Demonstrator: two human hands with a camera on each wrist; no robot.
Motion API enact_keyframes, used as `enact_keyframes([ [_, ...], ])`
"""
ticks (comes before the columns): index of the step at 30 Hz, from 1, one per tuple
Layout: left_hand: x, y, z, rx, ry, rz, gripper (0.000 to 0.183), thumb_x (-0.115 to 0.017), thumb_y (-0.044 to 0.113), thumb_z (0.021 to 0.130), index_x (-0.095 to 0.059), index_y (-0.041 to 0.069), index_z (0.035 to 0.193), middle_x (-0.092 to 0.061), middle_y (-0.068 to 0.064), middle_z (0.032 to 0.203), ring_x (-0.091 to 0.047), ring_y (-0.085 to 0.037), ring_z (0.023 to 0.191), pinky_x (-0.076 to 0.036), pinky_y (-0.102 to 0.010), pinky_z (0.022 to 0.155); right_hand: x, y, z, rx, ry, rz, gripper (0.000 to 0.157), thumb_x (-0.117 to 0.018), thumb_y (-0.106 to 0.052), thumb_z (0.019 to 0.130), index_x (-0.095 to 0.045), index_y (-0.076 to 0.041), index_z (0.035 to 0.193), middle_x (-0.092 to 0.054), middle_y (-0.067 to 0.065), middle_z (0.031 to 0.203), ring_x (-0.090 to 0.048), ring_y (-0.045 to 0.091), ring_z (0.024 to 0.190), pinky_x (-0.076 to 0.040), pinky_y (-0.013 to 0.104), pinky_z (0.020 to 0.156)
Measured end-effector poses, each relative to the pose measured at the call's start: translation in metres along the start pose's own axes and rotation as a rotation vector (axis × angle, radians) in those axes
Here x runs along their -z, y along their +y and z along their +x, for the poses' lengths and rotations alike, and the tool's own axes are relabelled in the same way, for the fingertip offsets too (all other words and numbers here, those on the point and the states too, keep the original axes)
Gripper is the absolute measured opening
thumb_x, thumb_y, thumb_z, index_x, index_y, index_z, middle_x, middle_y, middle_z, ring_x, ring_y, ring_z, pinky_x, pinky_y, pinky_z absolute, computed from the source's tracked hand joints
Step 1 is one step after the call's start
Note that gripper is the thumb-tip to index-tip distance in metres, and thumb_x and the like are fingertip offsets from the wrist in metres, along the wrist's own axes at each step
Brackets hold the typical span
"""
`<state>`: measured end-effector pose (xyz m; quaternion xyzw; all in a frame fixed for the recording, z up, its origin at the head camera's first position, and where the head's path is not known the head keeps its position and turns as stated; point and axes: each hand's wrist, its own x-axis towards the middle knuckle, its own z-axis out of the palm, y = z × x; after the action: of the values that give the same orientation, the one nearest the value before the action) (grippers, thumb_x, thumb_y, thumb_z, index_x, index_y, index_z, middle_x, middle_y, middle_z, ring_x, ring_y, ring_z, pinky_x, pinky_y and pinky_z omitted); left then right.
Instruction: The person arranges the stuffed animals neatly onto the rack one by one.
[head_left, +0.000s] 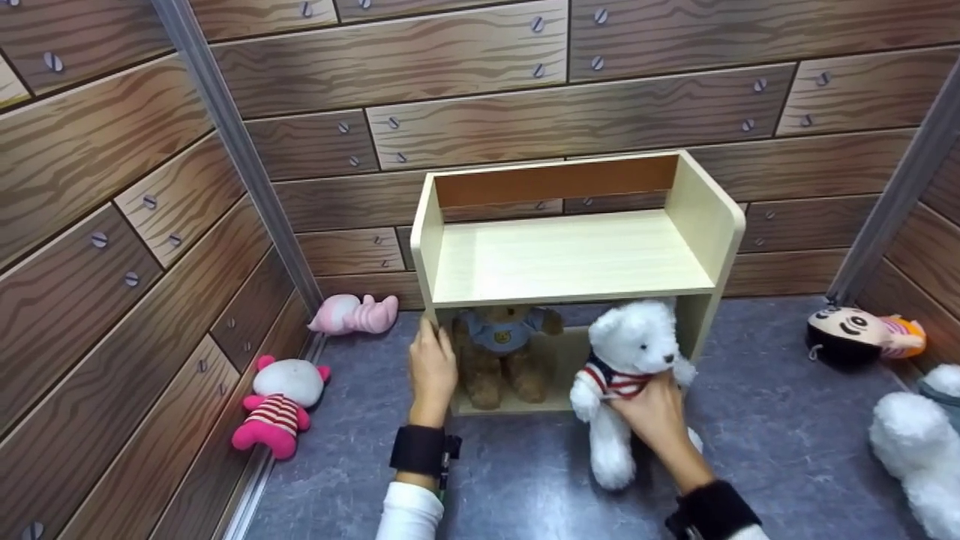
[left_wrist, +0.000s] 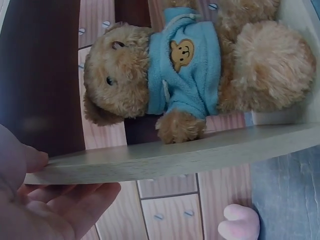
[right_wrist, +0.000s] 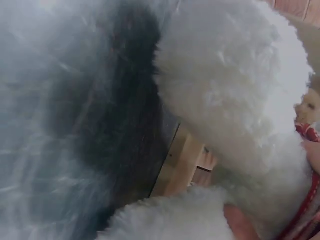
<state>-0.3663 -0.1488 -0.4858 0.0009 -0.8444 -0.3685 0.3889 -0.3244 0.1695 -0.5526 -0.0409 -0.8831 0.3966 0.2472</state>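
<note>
A pale wooden two-level shelf [head_left: 555, 259] stands on the grey floor near the back wall. My left hand [head_left: 433, 367] grips the front edge of its left side panel [left_wrist: 150, 162], thumb inside and fingers outside. On the lower level sits a brown teddy bear [left_wrist: 120, 72] in a blue hoodie, its head mostly hidden by the upper board in the head view. With my right hand [head_left: 656, 416] I hold a white teddy bear [head_left: 637, 337] by the chest, upright before the right half of the lower level. It wears a red, white and navy striped top.
A pink plush [head_left: 367, 315] and a pink-and-grey doll in a striped top [head_left: 277, 412] lie along the left wall. To the right are a black-haired doll [head_left: 855, 330] and a white plush toy [head_left: 907, 442]. Plank-patterned walls enclose three sides.
</note>
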Motion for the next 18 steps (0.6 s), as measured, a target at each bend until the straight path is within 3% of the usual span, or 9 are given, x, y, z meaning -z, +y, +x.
enact_keyframes([
  [5, 0.0, 0.003, -0.001, 0.016, -0.037, 0.08, 0.017, -0.06, 0.01, 0.098, -0.059, 0.0, 0.111, -0.069, -0.021, 0.095, -0.068, -0.046, 0.084, -0.051, -0.058, 0.064, -0.012, 0.001, 0.022, -0.061, 0.048, 0.022, 0.084, -0.088, -0.03, 0.067, -0.045, 0.016, 0.123, -0.057, 0.042, 0.11, -0.056, 0.061, 0.104, -0.044, 0.066, 0.087],
  [12, -0.003, 0.005, -0.003, 0.013, -0.053, 0.096, 0.01, -0.061, 0.012, 0.098, -0.057, 0.003, 0.102, -0.068, -0.019, 0.091, -0.068, -0.045, 0.08, -0.05, -0.058, 0.061, -0.023, 0.003, 0.046, -0.033, 0.107, 0.048, 0.083, -0.09, -0.029, 0.066, -0.047, 0.022, 0.117, -0.058, 0.044, 0.096, -0.058, 0.063, 0.089, -0.047, 0.067, 0.078],
  [18, -0.003, 0.004, -0.005, 0.025, -0.045, 0.086, 0.009, -0.063, 0.009, 0.096, -0.058, 0.004, 0.103, -0.069, -0.018, 0.093, -0.069, -0.044, 0.08, -0.052, -0.056, 0.061, -0.035, 0.0, 0.061, -0.066, 0.107, 0.107, 0.089, -0.093, -0.026, 0.065, -0.045, 0.022, 0.123, -0.054, 0.046, 0.102, -0.057, 0.063, 0.091, -0.045, 0.067, 0.08],
])
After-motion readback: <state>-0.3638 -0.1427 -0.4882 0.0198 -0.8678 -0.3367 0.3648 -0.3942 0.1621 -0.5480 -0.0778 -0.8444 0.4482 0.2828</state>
